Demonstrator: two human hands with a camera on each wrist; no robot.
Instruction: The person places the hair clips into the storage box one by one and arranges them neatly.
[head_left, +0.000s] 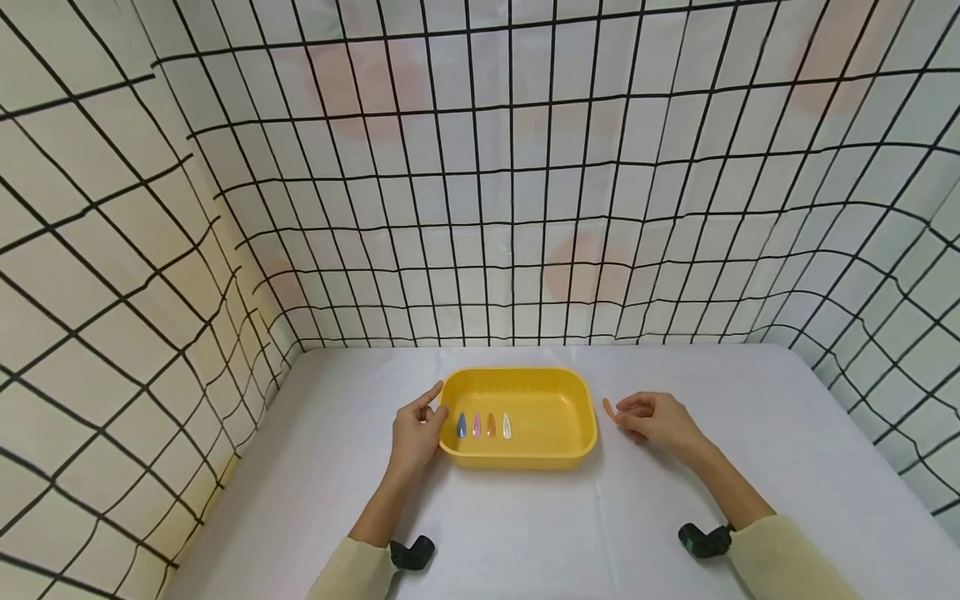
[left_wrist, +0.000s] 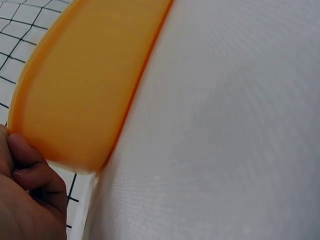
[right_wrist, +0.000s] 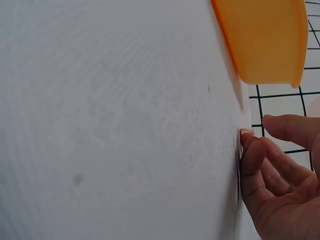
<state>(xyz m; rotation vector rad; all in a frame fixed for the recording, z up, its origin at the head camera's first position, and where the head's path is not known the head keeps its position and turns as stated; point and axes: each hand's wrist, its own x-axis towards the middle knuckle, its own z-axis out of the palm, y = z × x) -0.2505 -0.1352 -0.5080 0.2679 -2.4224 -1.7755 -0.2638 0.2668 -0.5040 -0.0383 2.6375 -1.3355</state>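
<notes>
A shallow yellow tray (head_left: 555,408) stands on the table. Inside, at its left, four snap hair clips lie in a row: a blue clip (head_left: 461,426), a pink clip (head_left: 476,425), an orange-brown clip (head_left: 491,425) and a white clip (head_left: 507,427). My left hand (head_left: 414,431) holds the tray's left rim with thumb and fingers; the left wrist view shows the tray's outer wall (left_wrist: 80,95). Right of the tray, my right hand (head_left: 660,423) is low over the table, pinching an orange hair clip (head_left: 608,408). Only its tip (right_wrist: 245,131) shows past the fingertips in the right wrist view.
A white cloth covers the table (head_left: 517,533). Black wire grid (head_left: 510,221) with pale sheeting behind it rises at the back and both sides. A dark camera mount sits on each wrist, the left mount (head_left: 412,553) and the right mount (head_left: 705,541).
</notes>
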